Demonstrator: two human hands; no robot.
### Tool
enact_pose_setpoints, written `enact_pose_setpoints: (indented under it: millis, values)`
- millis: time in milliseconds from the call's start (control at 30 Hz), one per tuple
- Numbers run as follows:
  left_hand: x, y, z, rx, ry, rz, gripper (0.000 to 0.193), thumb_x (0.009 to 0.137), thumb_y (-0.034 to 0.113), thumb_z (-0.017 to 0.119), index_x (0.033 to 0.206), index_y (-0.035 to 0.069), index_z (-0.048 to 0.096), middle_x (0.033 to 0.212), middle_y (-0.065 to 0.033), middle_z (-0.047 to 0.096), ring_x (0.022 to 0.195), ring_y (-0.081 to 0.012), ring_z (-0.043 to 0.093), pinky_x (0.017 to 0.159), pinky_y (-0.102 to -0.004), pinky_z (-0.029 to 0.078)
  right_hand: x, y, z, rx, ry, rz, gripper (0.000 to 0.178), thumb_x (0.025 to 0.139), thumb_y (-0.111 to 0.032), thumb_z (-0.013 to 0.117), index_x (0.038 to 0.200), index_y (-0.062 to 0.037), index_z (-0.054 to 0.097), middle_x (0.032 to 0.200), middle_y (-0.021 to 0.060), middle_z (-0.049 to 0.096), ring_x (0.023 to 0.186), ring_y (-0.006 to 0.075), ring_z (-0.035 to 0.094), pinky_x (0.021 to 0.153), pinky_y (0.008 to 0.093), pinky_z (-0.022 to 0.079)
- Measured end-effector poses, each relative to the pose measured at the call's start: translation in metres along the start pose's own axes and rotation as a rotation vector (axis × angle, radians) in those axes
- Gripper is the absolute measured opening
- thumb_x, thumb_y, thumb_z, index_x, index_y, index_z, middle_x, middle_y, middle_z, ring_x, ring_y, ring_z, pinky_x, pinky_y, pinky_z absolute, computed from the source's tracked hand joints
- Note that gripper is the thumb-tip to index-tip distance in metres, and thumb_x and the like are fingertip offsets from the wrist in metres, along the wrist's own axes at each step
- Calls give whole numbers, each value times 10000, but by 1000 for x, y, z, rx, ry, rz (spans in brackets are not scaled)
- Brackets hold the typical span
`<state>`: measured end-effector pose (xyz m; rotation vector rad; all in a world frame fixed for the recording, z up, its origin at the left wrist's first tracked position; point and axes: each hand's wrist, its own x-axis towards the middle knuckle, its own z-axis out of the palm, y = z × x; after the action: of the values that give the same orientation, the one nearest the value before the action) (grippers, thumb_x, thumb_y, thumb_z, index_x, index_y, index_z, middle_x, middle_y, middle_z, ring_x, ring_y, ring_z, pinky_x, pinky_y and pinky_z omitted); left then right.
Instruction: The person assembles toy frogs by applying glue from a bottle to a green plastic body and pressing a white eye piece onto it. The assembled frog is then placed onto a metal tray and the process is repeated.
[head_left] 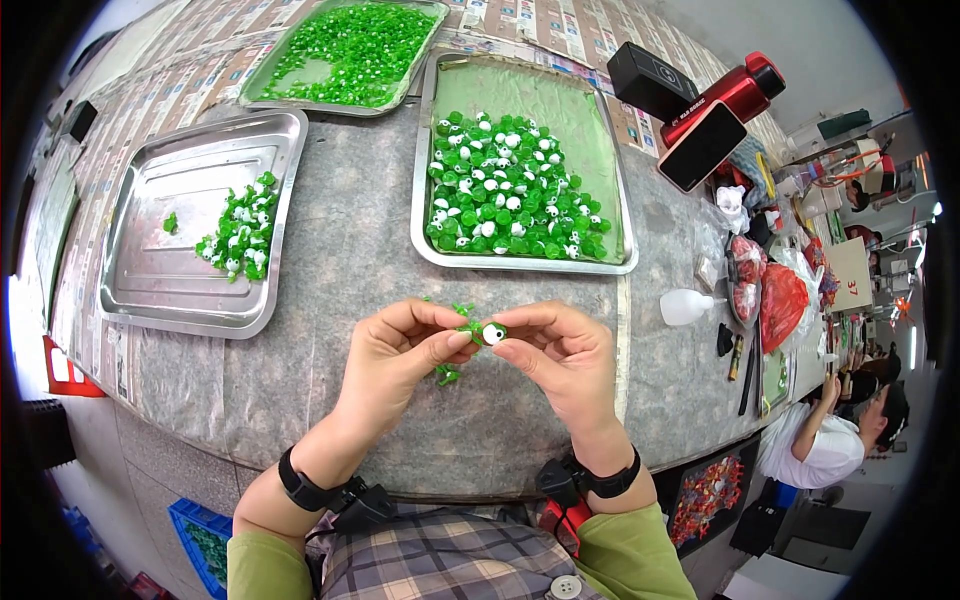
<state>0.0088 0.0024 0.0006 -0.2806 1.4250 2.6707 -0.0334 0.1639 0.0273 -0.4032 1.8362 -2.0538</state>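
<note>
Left fingers pinch a green plastic piece, right fingers an eyeball bead, the two best aligned squarely between both pinches.

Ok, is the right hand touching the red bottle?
No, the right hand pinches a small eyeball-patterned bead, well away from the red bottle.

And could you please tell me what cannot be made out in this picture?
Head view: the held green piece, mostly hidden by the left hand.
Head view: loose green bits, partly covered by the same hand.
Head view: what the blue crate holds, too small to identify.
</note>
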Motion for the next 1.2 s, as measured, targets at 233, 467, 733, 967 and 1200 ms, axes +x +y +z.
enact_pose_setpoints:
  millis: [233,467,733,967,1200]
  values:
    - [-2,-1,2,131,-4,55,76,764,7,573,836,-17,573,792,-70,598,707,-107,569,632,-213,470,-2,-2,3,-66,-4,75,190,737,-7,605,925,0,575,842,47,607,763,87,572,697,198,457]
    - [0,1,3,734,-31,477,113,678,-1,635,776,21,583,714,-64,586,648,-151,568,555,-246,448,1,0,-5,177,-63,226,213,762,-13,578,975,-3,575,834,43,603,750,60,553,661,171,441]
    - [0,3,6,978,-50,695,141,631,20,658,734,35,562,687,-86,577,616,-212,571,523,-287,452,1,6,-10,114,-127,273,210,789,-32,547,991,22,564,853,60,604,767,80,559,689,195,457]
    - [0,3,5,1015,-48,680,134,650,31,645,749,40,555,689,-68,573,609,-208,566,520,-288,446,3,10,-10,117,-129,283,204,789,-43,552,982,19,568,846,59,605,748,78,558,683,193,457]
    - [4,11,-2,994,6,531,113,664,19,639,755,23,572,692,-79,572,607,-180,565,544,-260,443,8,11,-2,135,-50,263,184,787,-55,558,965,-14,580,844,52,608,739,75,557,664,186,452]
